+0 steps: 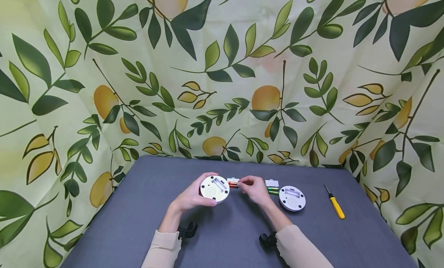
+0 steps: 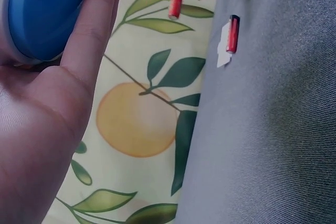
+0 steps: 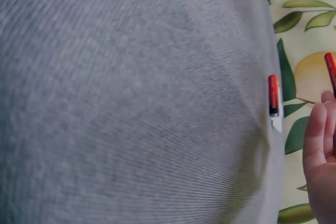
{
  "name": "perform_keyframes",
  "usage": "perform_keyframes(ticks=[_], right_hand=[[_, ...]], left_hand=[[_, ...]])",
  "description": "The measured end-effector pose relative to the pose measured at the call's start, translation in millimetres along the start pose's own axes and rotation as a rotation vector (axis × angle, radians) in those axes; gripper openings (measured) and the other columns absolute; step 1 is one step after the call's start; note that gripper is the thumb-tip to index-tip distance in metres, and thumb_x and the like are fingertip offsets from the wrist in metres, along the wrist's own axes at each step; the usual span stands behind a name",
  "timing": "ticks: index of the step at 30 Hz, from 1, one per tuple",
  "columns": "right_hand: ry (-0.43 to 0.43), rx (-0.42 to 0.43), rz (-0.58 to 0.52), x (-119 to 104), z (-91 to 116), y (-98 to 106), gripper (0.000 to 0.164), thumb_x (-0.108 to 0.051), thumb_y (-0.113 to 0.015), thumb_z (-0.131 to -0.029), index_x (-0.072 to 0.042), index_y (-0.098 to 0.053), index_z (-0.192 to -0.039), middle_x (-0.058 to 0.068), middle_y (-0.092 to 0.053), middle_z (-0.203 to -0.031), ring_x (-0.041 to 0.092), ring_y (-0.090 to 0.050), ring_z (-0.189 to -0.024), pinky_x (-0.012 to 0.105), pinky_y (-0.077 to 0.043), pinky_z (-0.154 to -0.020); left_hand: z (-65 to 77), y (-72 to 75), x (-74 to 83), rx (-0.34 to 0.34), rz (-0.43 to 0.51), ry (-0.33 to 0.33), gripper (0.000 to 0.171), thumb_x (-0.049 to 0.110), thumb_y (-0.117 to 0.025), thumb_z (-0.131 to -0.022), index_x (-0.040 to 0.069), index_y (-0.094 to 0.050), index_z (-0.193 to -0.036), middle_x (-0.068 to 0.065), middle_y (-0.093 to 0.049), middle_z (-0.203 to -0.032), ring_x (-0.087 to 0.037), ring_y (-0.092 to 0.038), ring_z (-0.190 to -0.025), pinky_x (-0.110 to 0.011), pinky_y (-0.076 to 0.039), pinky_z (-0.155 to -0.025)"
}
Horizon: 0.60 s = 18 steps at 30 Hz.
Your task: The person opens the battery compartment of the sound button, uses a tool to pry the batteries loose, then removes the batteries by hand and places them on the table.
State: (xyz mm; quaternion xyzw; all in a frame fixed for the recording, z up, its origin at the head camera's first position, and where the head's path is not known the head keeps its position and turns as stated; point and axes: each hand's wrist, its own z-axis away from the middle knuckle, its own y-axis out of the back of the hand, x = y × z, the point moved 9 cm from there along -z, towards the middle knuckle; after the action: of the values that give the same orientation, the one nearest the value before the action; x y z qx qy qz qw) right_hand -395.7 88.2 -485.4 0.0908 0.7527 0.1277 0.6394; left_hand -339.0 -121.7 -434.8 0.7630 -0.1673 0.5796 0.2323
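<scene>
My left hand [image 1: 194, 195] grips a round white device [image 1: 209, 191] by its rim, its underside with speaker holes and an uncovered battery compartment turned up. In the left wrist view, the device's other side is blue [image 2: 47, 14]. Just to the right, my right hand [image 1: 254, 189] pinches a red battery [image 2: 177, 1] between fingertips, raised off the table. Another red battery [image 2: 233, 34] lies on the table beside a small white battery cover [image 2: 224, 45]. How far the held battery stands from the device is hard to tell.
A second round white device [image 1: 292, 198] lies underside up on the grey table [image 1: 138, 221], right of my right hand. Green batteries [image 1: 273, 190] and another white cover [image 1: 272, 183] lie beside it. Farther right is a yellow-handled screwdriver [image 1: 336, 206]. Leaf-patterned cloth [image 1: 222, 87] hangs behind.
</scene>
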Motion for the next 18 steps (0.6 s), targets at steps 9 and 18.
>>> perform_keyframes(ticks=[9,18], right_hand=[[-0.057,0.019,0.053,14,-3,-2,0.008,-0.008,-0.078,-0.088,-0.002,-0.076,-0.091,0.002,-0.068,-0.076,0.015,-0.064,-0.062,0.027,-0.051,-0.059],[-0.026,-0.004,0.166,21,-4,-9,0.007,-0.007,-0.079,-0.086,-0.002,-0.075,-0.085,0.000,-0.067,-0.072,0.013,-0.061,-0.056,0.028,-0.049,-0.056]], left_hand=[[0.7,1.8,1.1,0.012,-0.003,-0.003,0.084,0.007,-0.084,-0.076,0.004,-0.041,-0.148,-0.019,-0.057,-0.127,-0.020,-0.055,-0.108,-0.027,-0.044,-0.091],[1.2,2.7,0.1,0.009,0.002,-0.002,0.084,0.006,-0.085,-0.076,0.003,-0.041,-0.148,-0.018,-0.057,-0.127,-0.019,-0.056,-0.108,-0.026,-0.045,-0.090]])
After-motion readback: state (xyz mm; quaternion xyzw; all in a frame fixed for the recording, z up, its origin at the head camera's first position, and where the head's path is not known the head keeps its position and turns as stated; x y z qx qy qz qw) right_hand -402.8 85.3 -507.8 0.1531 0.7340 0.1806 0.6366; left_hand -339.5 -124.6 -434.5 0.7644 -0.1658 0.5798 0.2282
